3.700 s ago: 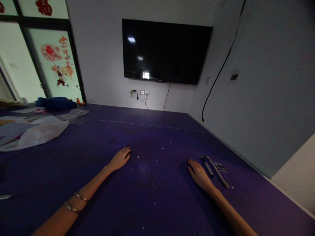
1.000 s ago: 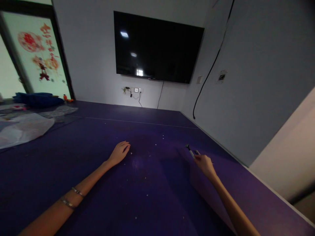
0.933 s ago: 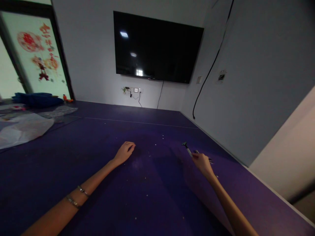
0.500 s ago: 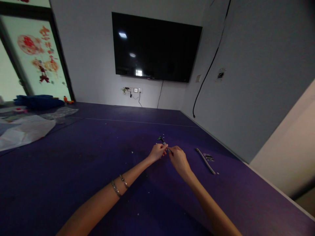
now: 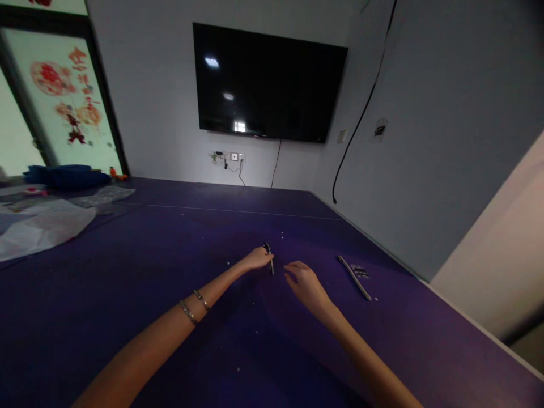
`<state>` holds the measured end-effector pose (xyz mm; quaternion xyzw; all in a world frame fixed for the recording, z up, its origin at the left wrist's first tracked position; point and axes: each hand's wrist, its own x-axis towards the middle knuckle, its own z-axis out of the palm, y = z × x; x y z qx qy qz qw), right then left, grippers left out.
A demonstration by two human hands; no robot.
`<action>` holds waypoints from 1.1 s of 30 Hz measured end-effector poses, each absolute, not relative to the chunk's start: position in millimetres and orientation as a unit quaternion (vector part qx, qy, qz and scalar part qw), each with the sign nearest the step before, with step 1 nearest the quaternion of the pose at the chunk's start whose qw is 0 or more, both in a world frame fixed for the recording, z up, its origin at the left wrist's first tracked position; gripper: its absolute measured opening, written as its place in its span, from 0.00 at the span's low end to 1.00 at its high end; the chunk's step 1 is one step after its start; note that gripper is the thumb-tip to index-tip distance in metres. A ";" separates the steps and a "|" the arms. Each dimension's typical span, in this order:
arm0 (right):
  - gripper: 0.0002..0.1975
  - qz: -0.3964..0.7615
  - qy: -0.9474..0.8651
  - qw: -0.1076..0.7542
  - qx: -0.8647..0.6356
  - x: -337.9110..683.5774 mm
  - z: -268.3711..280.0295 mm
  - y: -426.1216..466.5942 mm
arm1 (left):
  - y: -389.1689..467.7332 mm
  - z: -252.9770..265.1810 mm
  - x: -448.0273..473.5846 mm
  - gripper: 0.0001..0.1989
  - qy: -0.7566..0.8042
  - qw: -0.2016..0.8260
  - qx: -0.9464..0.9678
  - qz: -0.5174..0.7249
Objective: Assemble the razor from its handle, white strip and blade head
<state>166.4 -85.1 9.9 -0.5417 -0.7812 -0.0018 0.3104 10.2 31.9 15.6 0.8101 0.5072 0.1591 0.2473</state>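
My left hand (image 5: 258, 258) is closed around the handle of a small razor (image 5: 272, 267). Its dark head sticks out beyond my fingers, and the lower end of the handle points down toward the purple floor surface (image 5: 178, 260). To the right of it, my right hand (image 5: 308, 285) hovers with fingers slightly apart and holds nothing. A thin, pale, slightly curved stick (image 5: 355, 278) lies on the surface farther right, beside a small dark, shiny piece of packaging (image 5: 360, 271).
Clear plastic sheeting (image 5: 51, 224) and a dark blue bundle (image 5: 68, 176) lie at the far left. Small white bits are scattered over the surface. A black cable (image 5: 355, 139) hangs down the right wall. A television (image 5: 272, 85) is mounted on the back wall.
My right hand has let go of the razor handle and moved slightly right. My left hand has shifted left with the razor, whose handle now points more steeply down.
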 end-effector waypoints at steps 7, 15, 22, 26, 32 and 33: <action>0.15 0.028 -0.719 0.343 -0.603 240.7 -1.1 -87.6 | 77.5 19.8 -30.1 0.15 0.545 0.173 0.819 0.043; 0.15 0.020 -0.663 0.334 -0.670 291.9 -15.7 -87.4 | 89.8 3.2 -35.1 0.16 0.557 0.133 0.820 0.003; 0.16 0.011 -0.663 0.325 -0.674 298.2 -18.6 -89.3 | 83.5 3.6 -33.1 0.19 0.566 0.130 0.814 -0.003; 0.17 0.002 -0.648 0.309 -0.696 307.4 -15.8 -88.9 | 77.5 6.2 -36.0 0.22 0.566 0.129 0.814 0.006; 0.16 -0.011 -0.607 0.249 -0.755 341.9 -4.7 -89.8 | 58.8 6.1 -40.9 0.24 0.575 0.124 0.808 0.037; 0.16 -0.013 -0.599 0.232 -0.767 348.1 -3.2 -89.9 | 55.1 5.2 -41.1 0.23 0.577 0.123 0.807 0.041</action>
